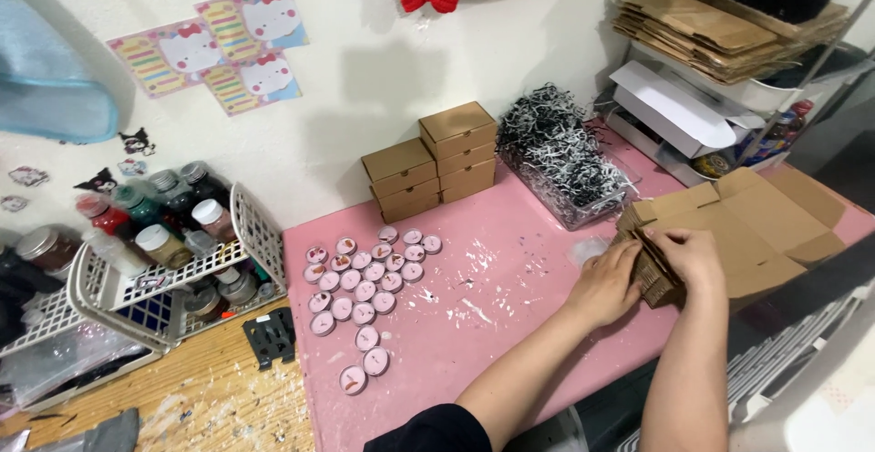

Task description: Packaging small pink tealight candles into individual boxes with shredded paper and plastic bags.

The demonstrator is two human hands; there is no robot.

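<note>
**Both hands on the flat cardboard stack**

From the head camera I see both grips closed on the same thing: my left hand (606, 281) presses its curled fingers against the near side of a stack of flat, unfolded brown cardboard box blanks (649, 274), and my right hand (690, 253) grasps the stack from the top and far side. The stack stands on edge at the right end of the pink bench (492, 279), and leans against a larger opened brown cardboard box (756, 220) lying just behind it.

To the left on the bench, well apart from my hands, lies a cluster of small round pink tins (365, 288), set in loose rows. Against the wall stand folded brown cardboard boxes in two piles (433, 160), and just beside them a clear container of black and white shredded paper (556, 156). White paint smears mark the bench between the tins and my hands.

Past the left end of the bench, a white plastic basket (260, 233) holds jars and bottles with coloured lids. On the right, a shelf carries more flat brown cardboard sheets (720, 33) and a white open box (679, 106).
</note>
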